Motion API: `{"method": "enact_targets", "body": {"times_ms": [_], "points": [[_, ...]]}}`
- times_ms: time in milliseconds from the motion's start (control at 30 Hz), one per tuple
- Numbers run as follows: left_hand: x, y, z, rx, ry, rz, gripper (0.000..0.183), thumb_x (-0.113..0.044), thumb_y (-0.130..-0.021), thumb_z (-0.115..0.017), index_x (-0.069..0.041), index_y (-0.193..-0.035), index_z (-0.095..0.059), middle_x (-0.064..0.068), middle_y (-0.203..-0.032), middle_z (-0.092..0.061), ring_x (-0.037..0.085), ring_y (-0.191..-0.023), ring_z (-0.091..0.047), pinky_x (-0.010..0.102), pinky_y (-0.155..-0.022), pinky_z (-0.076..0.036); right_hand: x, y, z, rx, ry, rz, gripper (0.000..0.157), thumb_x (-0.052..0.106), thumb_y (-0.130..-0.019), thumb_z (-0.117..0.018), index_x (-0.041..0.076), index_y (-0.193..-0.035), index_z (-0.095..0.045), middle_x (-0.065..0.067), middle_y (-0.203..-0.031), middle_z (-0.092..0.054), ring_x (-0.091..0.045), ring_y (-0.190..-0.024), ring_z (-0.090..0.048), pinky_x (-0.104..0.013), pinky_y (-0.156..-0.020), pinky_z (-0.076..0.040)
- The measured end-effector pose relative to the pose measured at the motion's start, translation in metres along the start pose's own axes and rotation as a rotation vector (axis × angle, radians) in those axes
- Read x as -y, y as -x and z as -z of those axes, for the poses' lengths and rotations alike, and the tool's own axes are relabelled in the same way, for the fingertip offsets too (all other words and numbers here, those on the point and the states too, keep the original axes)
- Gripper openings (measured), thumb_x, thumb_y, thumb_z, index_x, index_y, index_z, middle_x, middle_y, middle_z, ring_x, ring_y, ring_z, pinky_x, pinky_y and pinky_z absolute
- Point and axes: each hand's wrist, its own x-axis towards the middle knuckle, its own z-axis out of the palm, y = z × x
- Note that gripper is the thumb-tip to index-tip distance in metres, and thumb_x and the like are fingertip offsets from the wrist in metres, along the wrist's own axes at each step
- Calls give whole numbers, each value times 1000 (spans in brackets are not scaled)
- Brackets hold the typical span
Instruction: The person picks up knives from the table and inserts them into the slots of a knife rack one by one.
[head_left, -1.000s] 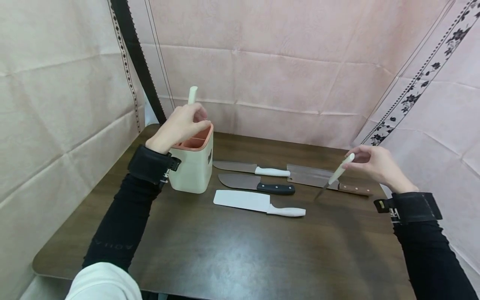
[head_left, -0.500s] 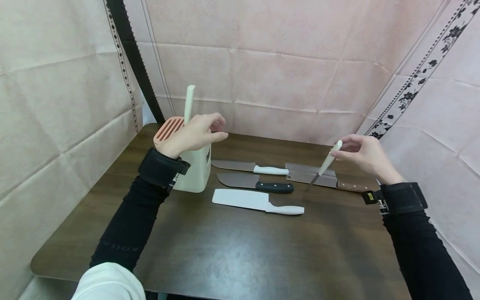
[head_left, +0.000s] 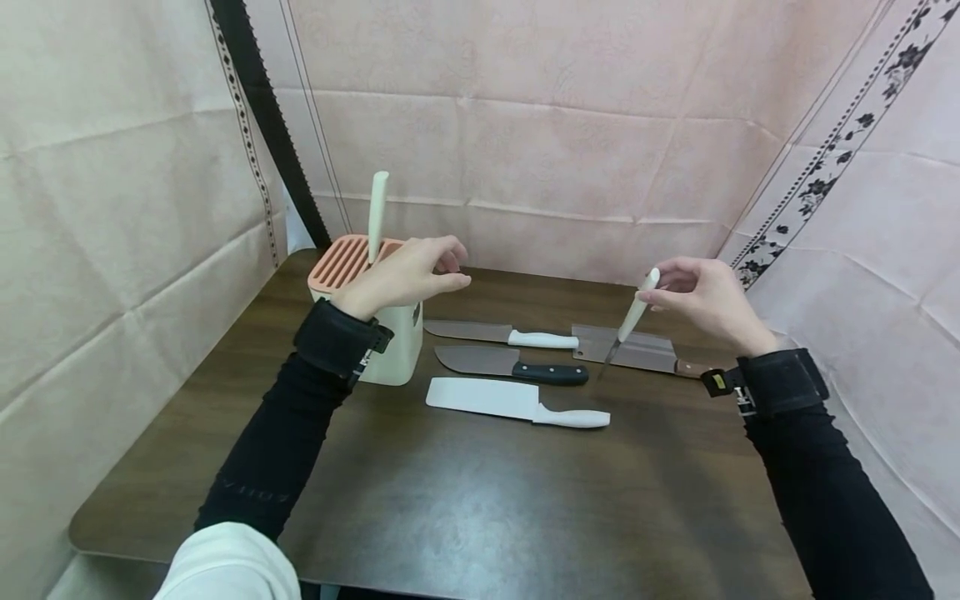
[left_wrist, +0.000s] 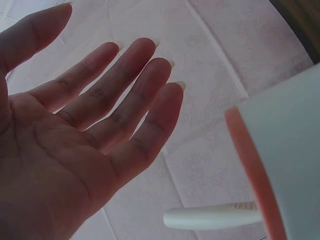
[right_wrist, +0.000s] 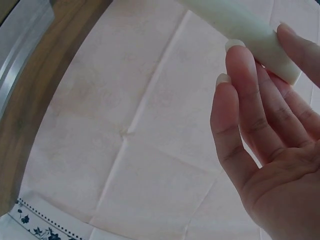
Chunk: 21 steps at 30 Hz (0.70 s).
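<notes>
Several slots line the pink top of a pale green knife block (head_left: 401, 346), and a knife with a pale green handle (head_left: 377, 208) stands upright in it. Beside the block's right rim my left hand (head_left: 408, 275) hovers with loose fingers, holding nothing; the left wrist view shows its palm (left_wrist: 60, 145) apart from the block (left_wrist: 290, 135). My right hand (head_left: 705, 300) pinches a small knife (head_left: 636, 312) near the end of its pale green handle, blade slanting down to the left in front of the cleaver (head_left: 637, 348). In the right wrist view only the handle (right_wrist: 245, 32) shows.
On the brown table (head_left: 450, 517), right of the block, lie a white-handled knife (head_left: 543, 340), a black-handled knife (head_left: 551, 374) and a white cleaver-shaped knife (head_left: 483, 397). Fabric curtains (head_left: 562, 167) enclose the table's back and sides.
My left hand has moved right and down from over the block, uncovering its slotted top and the upright handle. My right hand has carried the small knife leftward.
</notes>
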Motion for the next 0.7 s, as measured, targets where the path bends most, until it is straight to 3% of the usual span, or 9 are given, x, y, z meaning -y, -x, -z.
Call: {"method": "enact_targets", "body": {"times_ms": [367, 700], "points": [[-3, -4, -8, 43, 4, 3, 38, -23, -90, -59, -1, -119, -52, 19, -109, -64, 26, -96, -58, 45, -84, -51, 15, -7, -10, 16, -78, 45, 30, 25, -77, -74, 6, -99, -66, -16, -85, -72, -19, -71, -68, -15, -59, -51], [-8, -6, -12, 48, 3, -7, 37, -23, -89, -59, -1, -119, -53, 19, -109, -64, 26, -97, -58, 44, -86, -50, 31, -9, -10, 30, -111, 67, 27, 19, -79, -72, 2, -100, -65, -21, -87, -71, -21, -69, -68, -18, -56, -53]]}}
